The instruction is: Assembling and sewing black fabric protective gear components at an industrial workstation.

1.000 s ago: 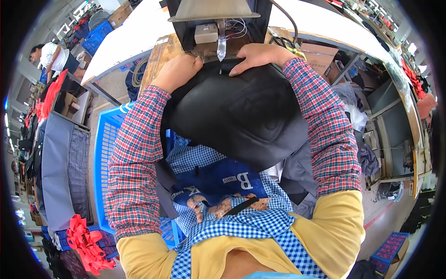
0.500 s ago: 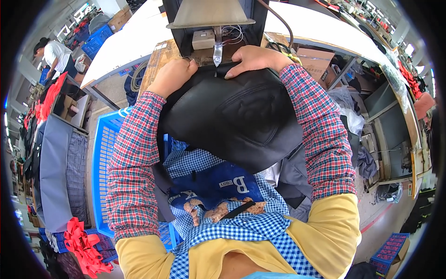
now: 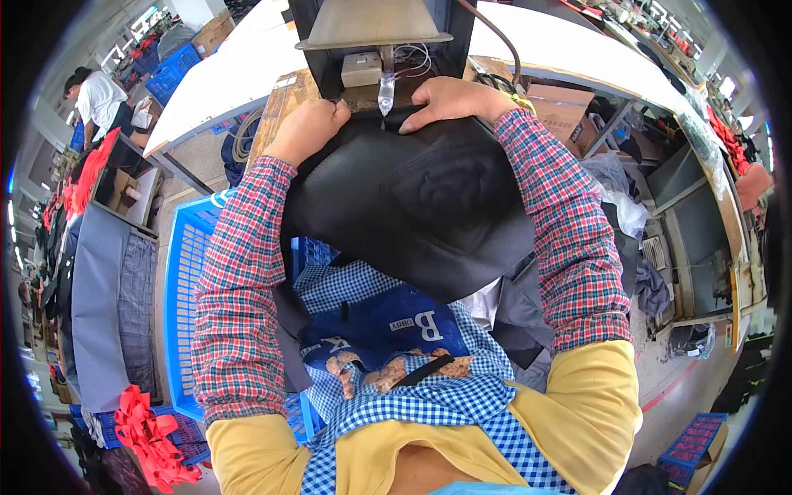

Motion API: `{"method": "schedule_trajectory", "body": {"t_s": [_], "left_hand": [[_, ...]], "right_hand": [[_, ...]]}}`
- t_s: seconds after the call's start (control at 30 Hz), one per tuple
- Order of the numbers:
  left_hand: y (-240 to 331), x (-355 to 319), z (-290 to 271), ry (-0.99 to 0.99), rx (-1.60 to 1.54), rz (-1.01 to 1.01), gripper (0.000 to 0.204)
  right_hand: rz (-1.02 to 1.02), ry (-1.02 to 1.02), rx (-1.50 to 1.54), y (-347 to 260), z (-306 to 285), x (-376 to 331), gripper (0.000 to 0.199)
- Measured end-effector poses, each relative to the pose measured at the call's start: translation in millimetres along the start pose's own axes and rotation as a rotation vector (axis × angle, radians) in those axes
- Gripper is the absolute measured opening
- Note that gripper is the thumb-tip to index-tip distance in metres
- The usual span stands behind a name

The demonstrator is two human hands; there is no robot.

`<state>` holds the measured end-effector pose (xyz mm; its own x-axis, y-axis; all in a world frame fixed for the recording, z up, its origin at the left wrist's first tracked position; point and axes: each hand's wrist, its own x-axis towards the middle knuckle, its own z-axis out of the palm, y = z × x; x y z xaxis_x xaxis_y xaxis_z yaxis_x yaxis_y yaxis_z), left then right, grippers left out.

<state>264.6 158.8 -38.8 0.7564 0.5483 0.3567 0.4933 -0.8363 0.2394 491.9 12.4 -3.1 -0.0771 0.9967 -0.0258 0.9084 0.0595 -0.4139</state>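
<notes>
A large black leather-like piece [image 3: 363, 206] with an embossed emblem hangs between my arms, its upper edge under a machine's clear pointed tip [image 3: 386, 92]. My left hand [image 3: 309, 130] is closed around the upper left edge of that piece. On the other side of the tip, my right hand [image 3: 456, 102] pinches the same edge, thumb on top and the fingers partly hidden behind. A small bright spot shows on the piece just below the tip.
The machine's dark housing [image 3: 299, 29] stands ahead, between white tabletops [image 3: 544, 37]. A blue plastic basket [image 3: 183, 305] is at my left. Red fabric strips [image 3: 148, 441] hang at lower left. Plastic bags [image 3: 619, 198] lie on the right. A person [image 3: 101, 101] bends over at far left.
The black piece has shifted slightly, and its embossed emblem looks less sharply outlined. Both hands keep their hold at nearly the same spots. The distant person has bent slightly.
</notes>
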Motion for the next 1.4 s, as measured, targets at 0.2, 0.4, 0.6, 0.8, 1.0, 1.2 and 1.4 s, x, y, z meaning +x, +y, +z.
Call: {"method": "schedule_trajectory", "body": {"t_s": [0.2,0.4,0.6,0.8,1.0,1.2,1.4], "left_hand": [[-9.7,0.2,2.4,0.015,0.020,0.054,0.052],[-25.1,-12.0,-11.0,0.009,-0.020,0.004,0.054],[-15.7,-49.5,-22.4,0.111,0.035,-0.022,0.055],[-11.2,-131.2,-51.0,0.120,-0.036,0.060,0.042],[6.3,-188.1,-42.3,0.082,-0.207,-0.045,0.047],[44.3,-218.5,-8.1,0.041,-0.298,-0.113,0.045],[58.0,-223.3,-3.6,-0.033,-0.294,-0.081,0.045]], "right_hand": [[0.005,-0.002,-0.064,-2.1,-3.8,-3.8,0.068],[-0.065,0.091,-0.001,2.3,-1.4,-9.5,0.071],[-0.037,0.055,0.042,-5.6,-1.9,-29.7,0.065],[0.003,0.312,0.090,29.7,-13.1,-168.0,0.050],[0.823,0.652,0.679,117.6,0.4,-384.3,0.048],[1.315,1.459,0.712,236.0,103.2,-511.7,0.058],[1.362,1.314,0.737,300.6,238.1,-471.0,0.051]]}}
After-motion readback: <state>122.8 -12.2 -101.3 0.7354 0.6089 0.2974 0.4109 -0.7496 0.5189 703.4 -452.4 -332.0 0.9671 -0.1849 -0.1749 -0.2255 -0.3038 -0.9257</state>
